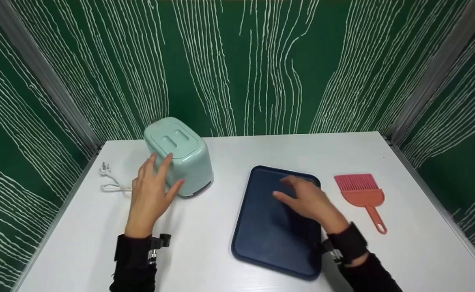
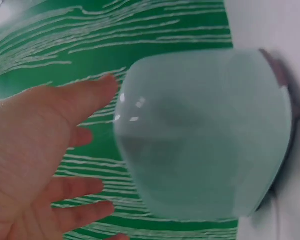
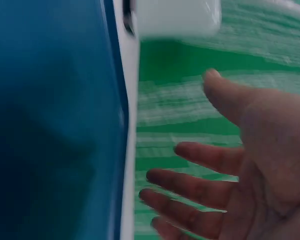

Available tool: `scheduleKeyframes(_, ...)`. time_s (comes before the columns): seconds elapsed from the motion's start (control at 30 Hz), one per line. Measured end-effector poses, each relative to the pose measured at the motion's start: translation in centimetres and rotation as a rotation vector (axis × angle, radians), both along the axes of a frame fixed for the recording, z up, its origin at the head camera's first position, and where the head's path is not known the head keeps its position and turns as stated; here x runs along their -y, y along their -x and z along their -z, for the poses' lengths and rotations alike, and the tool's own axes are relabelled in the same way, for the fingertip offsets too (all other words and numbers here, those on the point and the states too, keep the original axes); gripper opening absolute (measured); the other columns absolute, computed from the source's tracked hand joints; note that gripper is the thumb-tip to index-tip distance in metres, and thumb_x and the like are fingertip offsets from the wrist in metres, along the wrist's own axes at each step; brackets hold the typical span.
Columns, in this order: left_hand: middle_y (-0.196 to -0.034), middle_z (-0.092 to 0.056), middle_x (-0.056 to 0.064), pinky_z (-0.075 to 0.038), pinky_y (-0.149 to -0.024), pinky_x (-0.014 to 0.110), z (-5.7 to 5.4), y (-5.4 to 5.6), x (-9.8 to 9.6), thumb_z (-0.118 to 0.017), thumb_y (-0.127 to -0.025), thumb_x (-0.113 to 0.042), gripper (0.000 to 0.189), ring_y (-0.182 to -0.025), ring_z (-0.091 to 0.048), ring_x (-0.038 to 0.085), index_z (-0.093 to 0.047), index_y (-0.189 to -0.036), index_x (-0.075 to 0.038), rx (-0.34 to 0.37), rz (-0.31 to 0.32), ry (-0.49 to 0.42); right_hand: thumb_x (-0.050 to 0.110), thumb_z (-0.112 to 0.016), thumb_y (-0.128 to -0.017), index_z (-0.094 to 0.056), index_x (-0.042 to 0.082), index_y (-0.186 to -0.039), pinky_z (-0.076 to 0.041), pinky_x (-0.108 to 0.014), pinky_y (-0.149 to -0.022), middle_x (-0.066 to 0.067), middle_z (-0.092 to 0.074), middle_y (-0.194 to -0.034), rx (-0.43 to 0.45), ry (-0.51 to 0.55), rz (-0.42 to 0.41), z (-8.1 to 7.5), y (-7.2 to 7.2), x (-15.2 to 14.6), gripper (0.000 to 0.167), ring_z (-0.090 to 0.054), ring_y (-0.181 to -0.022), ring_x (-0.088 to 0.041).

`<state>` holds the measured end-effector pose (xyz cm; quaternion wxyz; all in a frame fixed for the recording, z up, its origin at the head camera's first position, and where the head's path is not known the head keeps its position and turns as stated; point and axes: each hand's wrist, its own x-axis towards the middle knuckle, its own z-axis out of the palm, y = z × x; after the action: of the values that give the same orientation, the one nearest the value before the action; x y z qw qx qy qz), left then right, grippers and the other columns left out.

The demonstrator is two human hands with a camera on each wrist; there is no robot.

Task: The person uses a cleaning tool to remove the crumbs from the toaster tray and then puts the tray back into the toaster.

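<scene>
A mint-green toaster (image 1: 188,162) with a lidded top stands at the back left of the table. My left hand (image 1: 150,190) hovers at its near left side, fingers spread and holding nothing; in the left wrist view the toaster (image 2: 200,135) fills the middle, with the thumb tip near its edge. Over the dark blue tray (image 1: 269,239) is my right hand (image 1: 308,198), its fingers loosely bent and nothing in them. The right wrist view has the tray (image 3: 45,75) along its left side and the blurred, spread right hand (image 3: 250,145) apart from it.
A white cord with a plug (image 1: 105,168) lies left of the toaster. To the right of the tray are a small brush with pink bristles (image 1: 357,182) and an orange dustpan-shaped handle (image 1: 363,198). Green walls with white lines enclose the white table (image 1: 205,251).
</scene>
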<state>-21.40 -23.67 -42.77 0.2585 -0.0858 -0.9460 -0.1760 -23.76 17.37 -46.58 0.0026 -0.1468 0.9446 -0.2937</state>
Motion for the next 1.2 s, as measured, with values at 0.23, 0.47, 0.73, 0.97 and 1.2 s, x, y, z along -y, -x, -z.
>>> scheduleKeyframes(0.23,-0.163,-0.035,0.035,-0.052,-0.092,0.08,1.7,1.9,-1.6,-0.085,-0.094,-0.038,0.072,-0.147,-0.042,0.059,-0.054,-0.153,-0.011,-0.074,-0.03,-0.103,0.039,-0.068,-0.106,-0.071,0.003,-0.125,-0.061,-0.034,-0.081,-0.013,-0.08,-0.098,0.212,0.281,-0.105,1.6,2.1,6.1,0.041,-0.077,-0.09,-0.024)
scheduleKeyframes(0.47,-0.169,-0.018,0.037,-0.049,-0.104,0.079,2.7,3.2,-2.7,-0.084,-0.095,-0.037,0.079,-0.152,-0.028,0.063,-0.047,-0.159,-0.009,-0.095,-0.045,-0.229,0.032,-0.067,-0.107,-0.066,-0.006,-0.125,-0.066,-0.035,-0.085,-0.027,-0.078,-0.11,0.49,0.518,-0.125,2.7,2.9,11.3,0.043,-0.081,-0.096,-0.029)
scheduleKeyframes(0.73,-0.17,-0.012,0.038,-0.04,-0.118,0.074,3.3,3.8,-3.0,-0.087,-0.093,-0.032,0.079,-0.154,-0.024,0.063,-0.048,-0.158,-0.011,-0.102,-0.047,-0.328,0.025,-0.065,-0.108,-0.049,-0.01,-0.14,-0.065,-0.034,-0.093,-0.023,-0.075,-0.117,0.846,0.903,-0.022,3.6,3.6,16.5,0.051,-0.078,-0.096,-0.023)
scheduleKeyframes(0.97,-0.171,-0.005,0.038,-0.038,-0.121,0.072,3.7,4.3,-3.0,-0.086,-0.093,-0.029,0.078,-0.158,-0.019,0.062,-0.048,-0.159,-0.012,-0.102,-0.03,-0.378,0.018,-0.061,-0.109,-0.055,-0.011,-0.142,-0.064,-0.035,-0.098,-0.025,-0.075,-0.116,0.929,1.124,0.089,4.7,4.3,19.9,0.044,-0.079,-0.106,-0.03)
scheduleKeyframes(1.2,-0.169,-0.004,0.042,-0.038,-0.12,0.072,4.3,4.6,-3.5,-0.084,-0.096,-0.031,0.079,-0.157,-0.022,0.063,-0.045,-0.162,-0.012,-0.072,-0.037,-0.387,0.019,-0.059,-0.11,-0.049,-0.013,-0.146,-0.061,-0.039,-0.105,-0.027,-0.073,-0.121,0.924,1.294,0.166,5.9,4.2,21.3,0.049,-0.076,-0.118,-0.036)
